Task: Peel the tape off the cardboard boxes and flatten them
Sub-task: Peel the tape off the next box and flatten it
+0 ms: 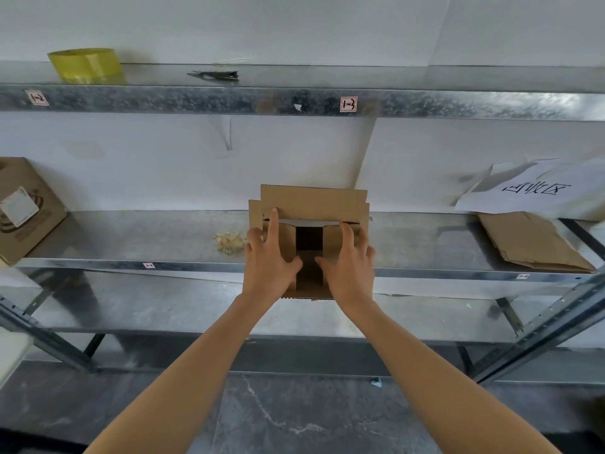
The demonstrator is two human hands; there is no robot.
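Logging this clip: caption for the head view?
On a metal shelf, the left hand and right hand press the flaps of an open cardboard box.

A small brown cardboard box (314, 204) stands mid-frame at the front edge of the middle shelf (147, 237), its opened side facing the camera: rear flap upright, two side flaps folded inward with a dark gap between them. An assembled box (29, 211) with a white label sits at the frame's left edge, flattened cardboard (530, 240) lies at the right, and a crumpled yellowish tape wad (229, 244) lies just left of the middle box.
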